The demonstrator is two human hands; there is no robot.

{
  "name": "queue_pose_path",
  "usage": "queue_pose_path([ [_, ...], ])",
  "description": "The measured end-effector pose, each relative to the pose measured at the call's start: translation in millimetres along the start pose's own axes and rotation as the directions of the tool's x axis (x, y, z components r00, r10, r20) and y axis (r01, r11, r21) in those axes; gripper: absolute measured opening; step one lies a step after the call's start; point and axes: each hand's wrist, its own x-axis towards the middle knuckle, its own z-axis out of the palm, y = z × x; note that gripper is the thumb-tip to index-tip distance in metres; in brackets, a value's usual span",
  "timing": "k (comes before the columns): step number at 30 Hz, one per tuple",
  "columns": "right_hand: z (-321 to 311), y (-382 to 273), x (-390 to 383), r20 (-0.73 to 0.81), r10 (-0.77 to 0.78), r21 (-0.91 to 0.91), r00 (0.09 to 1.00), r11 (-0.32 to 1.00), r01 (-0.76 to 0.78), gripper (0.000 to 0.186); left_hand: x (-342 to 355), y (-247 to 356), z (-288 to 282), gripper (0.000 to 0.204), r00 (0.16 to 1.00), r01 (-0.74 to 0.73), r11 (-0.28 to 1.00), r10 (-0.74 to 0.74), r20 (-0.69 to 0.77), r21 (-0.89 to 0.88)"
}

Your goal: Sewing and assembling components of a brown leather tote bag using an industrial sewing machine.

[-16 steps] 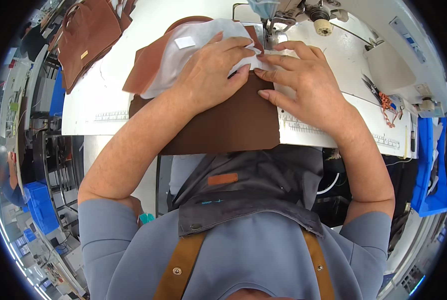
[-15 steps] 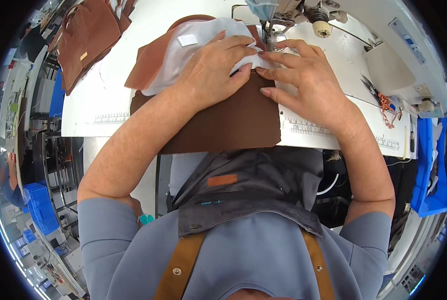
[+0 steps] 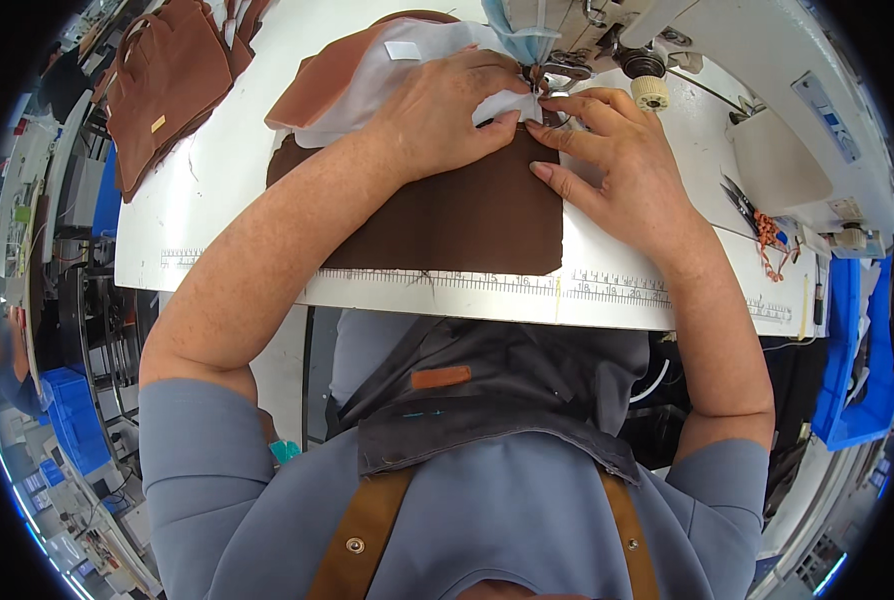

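Note:
Dark brown fabric (image 3: 447, 215) lies flat on the white sewing table under my hands. Bunched white lining (image 3: 357, 95), with a small blank label (image 3: 402, 50), rests over its far part, beside a lighter brown panel (image 3: 317, 85). My left hand (image 3: 452, 110) is closed on the white lining close to the needle area of the sewing machine (image 3: 539, 78); some of its fingers are hidden behind the cloth. Palm down, my right hand (image 3: 622, 150) has its fingers spread, the tips touching the fabric's right edge near the presser foot, the thumb apart.
Brown handbags (image 3: 167, 95) are piled at the far left. Scissors (image 3: 739, 200) with orange wrapping lie right of my right hand. A ruler strip (image 3: 417, 278) runs along the table's front edge. Blue bins (image 3: 852, 380) stand on both sides. Pale blue material (image 3: 517, 35) hangs at the machine head.
The dark brown fabric and lining have shifted away from me toward the needle, uncovering more of the ruler strip. Both hands moved with them, and the left fingers drew in around the lining.

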Motion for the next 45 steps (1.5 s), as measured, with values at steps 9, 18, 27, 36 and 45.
queue_pose_path([
  [9,3.4,-0.4,-0.3,-0.037,-0.012,-0.004,0.999,1.0,0.012,0.032,0.0,-2.6,-1.7,0.029,1.0,-0.01,1.0,0.01,-0.004,0.001],
  [18,5.5,-2.4,0.3,-0.062,-0.023,0.03,0.998,0.999,0.025,0.031,-0.1,-3.8,-5.0,0.03,1.0,-0.014,0.999,0.013,0.021,0.031],
  [27,7.9,-1.6,-1.3,-0.065,0.001,0.004,0.998,1.0,-0.001,0.031,0.2,-4.6,-0.5,0.028,1.0,0.015,0.995,-0.017,0.013,0.099],
  [36,7.1,0.3,-3.1,-0.085,0.01,0.019,0.996,1.0,-0.009,0.029,-6.5,8.9,-7.2,0.023,1.0,-0.013,0.986,0.016,-0.012,0.163],
  [45,5.0,-2.0,-2.0,-0.111,-0.03,0.011,0.993,0.999,0.032,0.023,-18.5,32.5,-9.8,0.02,0.992,-0.125,0.972,0.121,0.031,0.198],
])
